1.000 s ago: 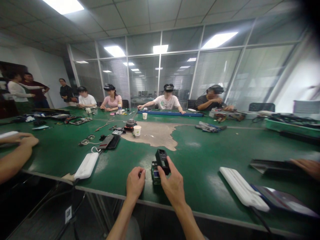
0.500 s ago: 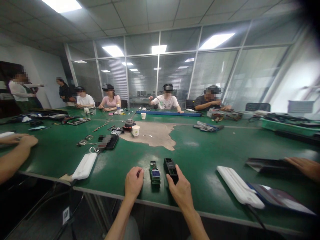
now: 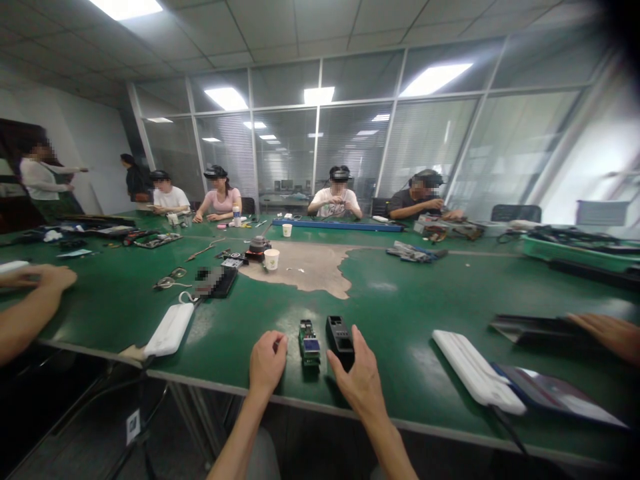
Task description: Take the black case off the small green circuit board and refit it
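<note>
As the left hand [image 3: 267, 362] lies closed, the open right hand [image 3: 361, 377] straddles a casing [image 3: 339, 335].

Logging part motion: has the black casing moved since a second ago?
Yes, rightward: the black casing overlapped the circuit-board stack then; now it's to its right.

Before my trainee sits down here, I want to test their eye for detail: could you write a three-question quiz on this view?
1. Which thing lies between the person's left hand and the black casing?
A) blue bar
B) circuit board
C) green basket

2. True or false: the nearer paper cup stands on the brown patch of the tabletop.

3. Fill in the blank: the person's ____ hand is at the near end of the black casing.

Key: 1. B, the circuit board. 2. True. 3. Right; the right hand is there.
</note>
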Action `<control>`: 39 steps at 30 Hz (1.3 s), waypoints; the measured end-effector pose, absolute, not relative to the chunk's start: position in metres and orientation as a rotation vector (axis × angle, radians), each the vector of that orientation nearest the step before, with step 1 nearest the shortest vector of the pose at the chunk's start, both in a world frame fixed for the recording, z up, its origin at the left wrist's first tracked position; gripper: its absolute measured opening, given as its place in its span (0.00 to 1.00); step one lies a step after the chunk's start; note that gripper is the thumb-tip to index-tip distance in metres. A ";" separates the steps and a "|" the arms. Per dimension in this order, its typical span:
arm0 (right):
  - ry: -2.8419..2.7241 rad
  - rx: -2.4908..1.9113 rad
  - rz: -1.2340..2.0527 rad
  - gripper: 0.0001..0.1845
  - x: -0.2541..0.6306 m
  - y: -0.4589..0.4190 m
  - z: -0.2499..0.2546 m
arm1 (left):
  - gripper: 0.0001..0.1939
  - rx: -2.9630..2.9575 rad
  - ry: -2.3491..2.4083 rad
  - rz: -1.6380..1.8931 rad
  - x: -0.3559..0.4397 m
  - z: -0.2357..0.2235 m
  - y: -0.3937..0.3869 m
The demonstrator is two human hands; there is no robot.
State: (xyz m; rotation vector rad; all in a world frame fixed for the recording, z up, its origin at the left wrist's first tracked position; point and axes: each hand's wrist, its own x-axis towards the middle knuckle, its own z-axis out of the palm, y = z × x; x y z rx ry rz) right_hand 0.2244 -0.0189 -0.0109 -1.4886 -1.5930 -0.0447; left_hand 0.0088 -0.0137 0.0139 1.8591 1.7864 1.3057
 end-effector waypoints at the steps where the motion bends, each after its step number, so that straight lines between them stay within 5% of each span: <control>1: -1.600 -1.480 -0.042 0.42 0.224 -0.019 -0.010 | 0.14 1.860 1.788 1.304 0.009 0.014 -0.014; 10: -1.702 -1.402 -0.071 0.31 0.227 -0.013 -0.024 | 0.14 1.865 1.783 1.307 0.009 0.012 -0.013; 24: -1.544 -1.419 0.187 0.31 0.206 -0.027 0.027 | 0.14 1.868 1.784 1.287 0.008 0.011 -0.012; 39: -1.788 -1.391 -0.039 0.27 0.156 -0.026 0.027 | 0.13 1.882 1.769 1.315 0.008 0.014 -0.014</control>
